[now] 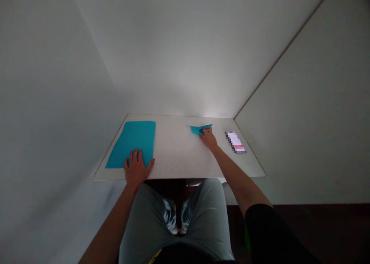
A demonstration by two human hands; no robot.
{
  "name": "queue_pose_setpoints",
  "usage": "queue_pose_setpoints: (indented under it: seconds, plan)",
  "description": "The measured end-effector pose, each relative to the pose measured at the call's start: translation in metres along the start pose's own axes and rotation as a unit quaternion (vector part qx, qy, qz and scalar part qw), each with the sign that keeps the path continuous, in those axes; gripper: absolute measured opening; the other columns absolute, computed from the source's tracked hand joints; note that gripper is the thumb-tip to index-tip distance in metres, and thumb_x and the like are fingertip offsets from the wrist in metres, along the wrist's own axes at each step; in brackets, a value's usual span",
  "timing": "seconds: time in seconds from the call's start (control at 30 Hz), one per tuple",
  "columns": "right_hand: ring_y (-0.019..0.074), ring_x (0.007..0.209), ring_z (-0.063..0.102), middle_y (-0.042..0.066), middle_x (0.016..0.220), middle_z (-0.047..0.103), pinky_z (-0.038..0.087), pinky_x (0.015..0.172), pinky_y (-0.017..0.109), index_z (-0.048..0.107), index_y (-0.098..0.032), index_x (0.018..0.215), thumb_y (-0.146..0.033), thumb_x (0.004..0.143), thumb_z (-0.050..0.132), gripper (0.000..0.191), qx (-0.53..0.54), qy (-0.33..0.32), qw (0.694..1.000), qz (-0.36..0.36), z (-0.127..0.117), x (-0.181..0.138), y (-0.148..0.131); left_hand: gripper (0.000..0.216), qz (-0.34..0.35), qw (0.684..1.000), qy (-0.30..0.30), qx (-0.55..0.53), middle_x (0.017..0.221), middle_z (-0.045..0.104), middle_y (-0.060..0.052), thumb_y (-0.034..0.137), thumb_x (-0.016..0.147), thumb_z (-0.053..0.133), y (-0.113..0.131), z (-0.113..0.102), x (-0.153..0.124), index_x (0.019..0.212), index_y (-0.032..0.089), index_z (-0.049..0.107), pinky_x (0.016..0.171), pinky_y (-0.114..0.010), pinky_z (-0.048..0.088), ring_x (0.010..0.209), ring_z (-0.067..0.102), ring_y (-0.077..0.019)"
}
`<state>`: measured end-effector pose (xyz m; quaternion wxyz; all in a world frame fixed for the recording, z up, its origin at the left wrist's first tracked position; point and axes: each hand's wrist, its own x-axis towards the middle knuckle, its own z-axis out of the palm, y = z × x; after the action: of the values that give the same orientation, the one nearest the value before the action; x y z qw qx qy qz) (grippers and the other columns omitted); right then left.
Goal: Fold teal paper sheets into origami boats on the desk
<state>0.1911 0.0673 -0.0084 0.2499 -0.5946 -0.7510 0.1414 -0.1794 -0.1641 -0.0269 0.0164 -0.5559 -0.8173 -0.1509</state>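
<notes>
A flat sheet of blue paper (133, 142) lies on the left part of a small white table (176, 152). My left hand (137, 168) rests open on the sheet's near edge, fingers spread flat. Farther back, a small folded blue paper piece (199, 129) sits near the table's far side. My right hand (208, 137) reaches out to it, fingertips pinched on its near corner.
A phone (236, 141) lies on the table's right side, close to the right wall. White walls enclose the table on the left, back and right. My knees sit below the table's front edge.
</notes>
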Motion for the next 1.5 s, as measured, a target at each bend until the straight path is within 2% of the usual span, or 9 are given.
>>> queue_pose_setpoints:
  seconds: [0.13, 0.23, 0.43, 0.6, 0.77, 0.97, 1.13, 1.3, 1.5]
  plan:
    - [0.0243, 0.121, 0.062, 0.010, 0.129, 0.061, 0.054, 0.110, 0.042, 0.068, -0.024, 0.102, -0.014, 0.087, 0.060, 0.020, 0.089, -0.007, 0.990, -0.110, 0.012, -0.053, -0.015, 0.083, -0.001, 0.998, 0.062, -0.025, 0.172, 0.040, -0.025, 0.062, 0.104, 0.047, -0.002, -0.005, -0.003, 0.162, 0.004, 0.043, 0.134, -0.060, 0.019, 0.166, 0.025, -0.0395]
    - [0.0255, 0.124, 0.062, 0.010, 0.129, 0.061, 0.052, 0.113, 0.044, 0.068, -0.024, 0.101, -0.014, 0.088, 0.058, 0.020, 0.166, -0.020, 0.968, -0.186, 0.022, -0.109, -0.036, 0.068, 0.011, 0.990, 0.102, -0.100, 0.164, 0.049, -0.023, 0.056, 0.106, 0.049, 0.010, -0.006, -0.010, 0.157, 0.010, 0.050, 0.129, -0.060, 0.030, 0.158, 0.038, -0.0397]
    - [0.0247, 0.111, 0.065, 0.009, 0.116, 0.069, 0.053, 0.104, 0.044, 0.065, -0.024, 0.116, -0.018, 0.099, 0.051, 0.023, 0.228, -0.087, 0.950, -0.193, 0.029, -0.175, -0.069, 0.053, 0.132, 0.956, -0.041, -0.257, 0.143, 0.065, -0.018, 0.047, 0.105, 0.059, 0.093, 0.006, -0.024, 0.148, 0.015, 0.056, 0.115, -0.050, 0.047, 0.132, 0.063, -0.0322]
    - [0.0250, 0.108, 0.066, 0.008, 0.112, 0.073, 0.053, 0.101, 0.043, 0.068, -0.023, 0.113, -0.025, 0.094, 0.061, 0.020, 0.228, -0.072, 0.963, -0.123, 0.029, -0.174, -0.072, 0.040, 0.194, 0.941, -0.129, -0.244, 0.130, 0.074, -0.012, 0.039, 0.104, 0.064, 0.133, 0.006, -0.017, 0.139, 0.021, 0.069, 0.113, -0.047, 0.047, 0.125, 0.067, -0.0297]
    - [0.0263, 0.108, 0.065, 0.008, 0.104, 0.076, 0.051, 0.101, 0.042, 0.070, -0.023, 0.104, -0.040, 0.094, 0.069, 0.019, 0.198, -0.008, 0.980, -0.024, 0.037, -0.161, -0.079, 0.039, 0.218, 0.923, -0.143, -0.282, 0.135, 0.076, -0.006, 0.029, 0.107, 0.055, 0.124, 0.008, -0.011, 0.141, 0.030, 0.073, 0.115, -0.045, 0.048, 0.128, 0.068, -0.0264]
    - [0.0218, 0.082, 0.064, 0.002, 0.082, 0.072, 0.049, 0.082, 0.034, 0.065, -0.026, 0.088, -0.053, 0.097, 0.059, 0.029, 0.224, -0.024, 0.973, 0.047, 0.046, -0.143, -0.092, 0.044, 0.232, 0.868, -0.138, -0.417, 0.147, 0.072, -0.005, 0.033, 0.110, 0.046, 0.119, 0.017, -0.010, 0.146, 0.030, 0.071, 0.121, -0.040, 0.049, 0.134, 0.068, -0.0217]
    - [0.0207, 0.077, 0.061, 0.000, 0.076, 0.068, 0.048, 0.077, 0.032, 0.064, -0.026, 0.080, -0.053, 0.094, 0.054, 0.032, 0.314, -0.040, 0.946, 0.065, 0.040, -0.139, -0.092, 0.046, 0.198, 0.845, -0.180, -0.463, 0.148, 0.071, -0.007, 0.033, 0.107, 0.052, 0.121, 0.014, -0.009, 0.150, 0.026, 0.067, 0.126, -0.043, 0.046, 0.137, 0.066, -0.0234]
    - [0.0210, 0.085, 0.062, 0.001, 0.083, 0.071, 0.049, 0.083, 0.032, 0.069, -0.024, 0.080, -0.050, 0.085, 0.063, 0.027, 0.446, -0.104, 0.887, 0.049, 0.023, -0.140, -0.078, 0.056, 0.064, 0.791, -0.262, -0.550, 0.148, 0.070, -0.017, 0.023, 0.101, 0.060, 0.124, 0.008, -0.004, 0.155, 0.013, 0.057, 0.115, -0.042, 0.055, 0.127, 0.072, -0.0248]
    - [0.0214, 0.075, 0.057, 0.001, 0.072, 0.063, 0.049, 0.076, 0.034, 0.057, -0.025, 0.070, -0.054, 0.079, 0.057, 0.030, 0.497, -0.108, 0.855, 0.095, 0.007, -0.144, -0.060, 0.025, 0.069, 0.830, -0.241, -0.498, 0.124, 0.080, -0.009, 0.026, 0.099, 0.063, 0.128, -0.013, 0.004, 0.120, 0.018, 0.076, 0.104, -0.036, 0.059, 0.112, 0.074, -0.0230]
